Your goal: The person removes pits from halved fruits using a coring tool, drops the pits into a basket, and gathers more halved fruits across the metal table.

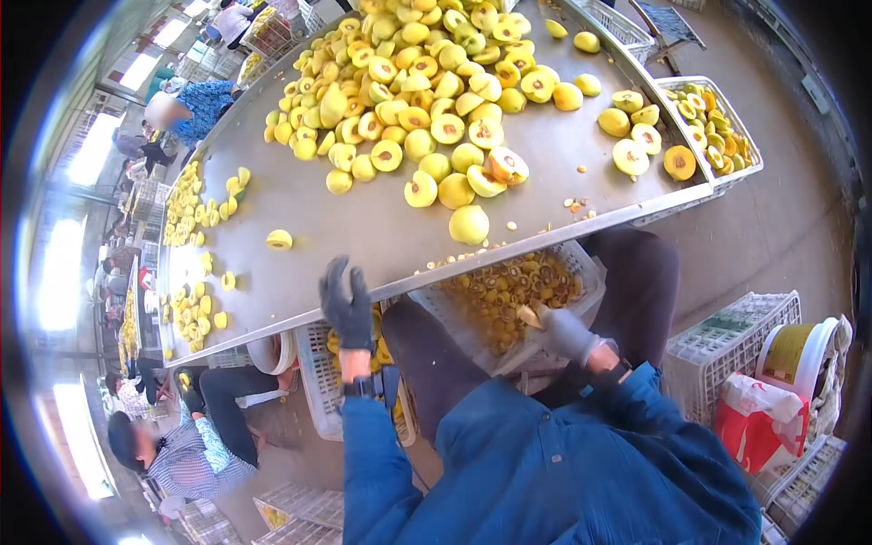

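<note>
My left hand (345, 307), in a dark grey glove, is at the near edge of the metal table (363, 238). Its fingers are stretched out, with nothing in them. My right hand (570, 338), in a lighter grey glove and somewhat blurred, is closed over the crate of pits and scraps (595, 289) between my knees. A small pale tip (529, 316) sticks out from its fingers; I cannot make out what it belongs to. Halved yellow peaches (386, 154) form a big heap on the table. One peach (469, 224) lies near the table's edge.
More peach halves (195, 309) lie along the table's left end. A white crate of fruit pieces (749, 163) stands off the right corner. Beside my left leg is another crate (320, 386). Crates (727, 350) and a bucket (799, 359) stand at right. A co-worker (195, 454) sits at left.
</note>
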Motion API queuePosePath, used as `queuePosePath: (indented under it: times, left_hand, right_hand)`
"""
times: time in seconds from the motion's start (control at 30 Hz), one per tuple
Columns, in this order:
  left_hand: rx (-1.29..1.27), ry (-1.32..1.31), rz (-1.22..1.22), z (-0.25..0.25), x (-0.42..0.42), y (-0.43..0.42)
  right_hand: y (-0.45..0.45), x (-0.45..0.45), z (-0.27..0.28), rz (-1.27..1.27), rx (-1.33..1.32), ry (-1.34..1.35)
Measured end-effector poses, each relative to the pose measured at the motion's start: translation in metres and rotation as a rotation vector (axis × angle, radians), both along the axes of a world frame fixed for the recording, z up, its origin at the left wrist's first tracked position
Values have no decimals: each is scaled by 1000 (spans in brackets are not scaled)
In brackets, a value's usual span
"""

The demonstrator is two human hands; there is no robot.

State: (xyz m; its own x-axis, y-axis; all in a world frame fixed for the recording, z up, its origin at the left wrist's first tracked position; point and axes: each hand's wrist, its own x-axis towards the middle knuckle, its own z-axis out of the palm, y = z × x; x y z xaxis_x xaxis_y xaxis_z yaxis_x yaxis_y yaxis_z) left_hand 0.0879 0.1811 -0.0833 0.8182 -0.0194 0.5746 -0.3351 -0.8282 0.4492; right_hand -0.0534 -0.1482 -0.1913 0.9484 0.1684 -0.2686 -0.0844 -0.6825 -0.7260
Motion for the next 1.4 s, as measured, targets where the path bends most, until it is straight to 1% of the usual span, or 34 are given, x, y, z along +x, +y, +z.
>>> queuePosePath:
  times: [0.1,0.13,0.2,0.23,0.27,0.3,0.4,0.47,0.53,0.57,0.63,0.67,0.7,0.73,0.77,0.8,0.87,0.9,0.97,1.0,1.1,1.17,1.2,1.23,1.33,1.37,1.4]
  left_hand:
    - [74,81,-89,-8,67,-42]
    - [72,230,-74,-11,86,-56]
    - [130,437,-51,-24,118,-81]
    - [131,508,-127,-35,133,-87]
    - [86,481,-180,-47,140,-87]
    - [41,455,-232,-47,140,-92]
    - [-580,827,-216,-43,132,-90]
    - [-591,790,-244,-46,125,-81]
    - [-561,725,-272,-49,112,-75]
    - [-596,727,-295,-47,103,-73]
    - [-664,736,-352,-10,70,-85]
    - [-686,852,-347,17,49,-95]
    - [-703,841,-398,27,31,-102]
    - [-721,829,-447,33,13,-109]
    - [-739,812,-495,36,-2,-116]
    - [-634,690,-557,37,-16,-123]
    - [-816,619,-530,45,-38,-135]
    - [-907,586,-513,49,-51,-142]
    - [-965,417,-529,51,-73,-153]
    - [-935,387,-526,47,-75,-154]
    - [-831,297,-525,36,-77,-154]
    - [-995,384,-519,35,-78,-156]
    - [-1194,502,-503,34,-79,-158]
    - [-1390,625,-478,34,-82,-157]
    - [-1086,480,-510,47,-88,-158]
    - [-1119,485,-458,60,-96,-162]
    - [-1149,489,-406,85,-107,-172]
  right_hand:
    - [-1,-3,-2,-24,22,-58]
    - [-2,-4,-1,-12,4,-73]
    - [-6,-6,10,-24,-40,-40]
    - [-8,-7,16,-31,-61,-23]
    - [-10,-8,19,-58,-35,-39]
    - [-11,-7,18,-63,-9,-45]
    - [-13,-5,23,-92,94,-74]
    - [-8,12,50,-126,189,-113]
    - [0,29,67,-247,352,-170]
    - [4,40,77,-309,432,-200]
    - [9,57,112,-378,448,-209]
    - [14,64,122,-375,452,-265]
    - [20,71,130,-370,454,-318]
    - [26,73,135,-362,456,-371]
    - [32,71,134,-377,501,-359]
    - [40,69,131,-389,548,-349]
    - [51,63,131,-398,612,-347]
    - [56,57,128,-393,533,-350]
    - [62,47,124,-381,373,-353]
    - [63,45,126,-399,446,-400]
    - [61,41,130,-435,542,-394]
    - [61,39,131,-444,643,-382]
    - [61,39,134,-447,691,-374]
    - [60,36,139,-459,794,-296]
    - [57,30,159,-486,1115,-46]
    - [55,29,164,-485,1225,49]
    - [54,29,167,-483,1335,143]
